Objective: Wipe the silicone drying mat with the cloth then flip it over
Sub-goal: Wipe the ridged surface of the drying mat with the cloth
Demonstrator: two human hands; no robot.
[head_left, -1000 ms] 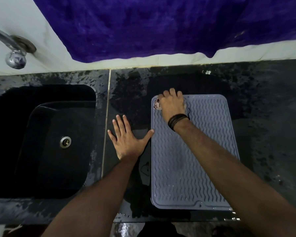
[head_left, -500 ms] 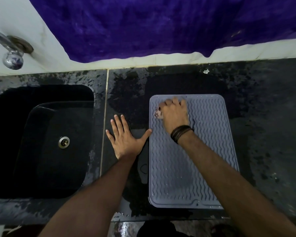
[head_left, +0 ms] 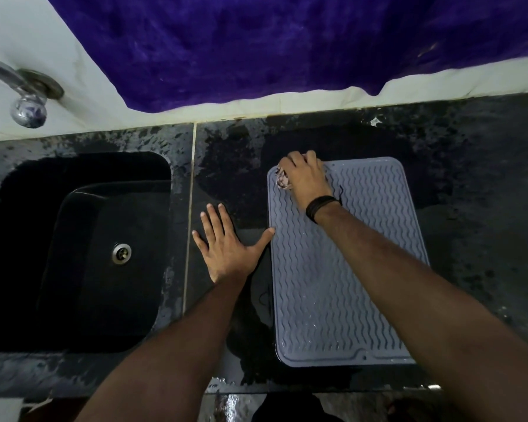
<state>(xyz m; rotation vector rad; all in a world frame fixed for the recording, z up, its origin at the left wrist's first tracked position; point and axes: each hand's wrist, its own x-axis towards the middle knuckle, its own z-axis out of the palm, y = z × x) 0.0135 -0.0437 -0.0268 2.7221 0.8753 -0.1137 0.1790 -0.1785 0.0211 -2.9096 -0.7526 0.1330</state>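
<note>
A grey silicone drying mat (head_left: 326,287) with wavy ridges lies flat on the dark wet counter, ridged side up. My right hand (head_left: 307,178) presses a bunched pale cloth (head_left: 282,180) onto the mat's far left corner; only a bit of cloth shows past the fingers. My left hand (head_left: 226,246) rests flat on the counter with fingers spread, its thumb tip touching the mat's left edge.
A black sink (head_left: 83,251) with a steel drain (head_left: 121,253) is set in the counter to the left. A chrome tap (head_left: 25,95) sticks out of the wall at far left. A purple cloth (head_left: 287,44) hangs on the wall behind. The counter's front edge (head_left: 256,388) is close.
My right hand slid the cloth toward me on the mat, then back out to the far left corner. My left hand stayed planted.
</note>
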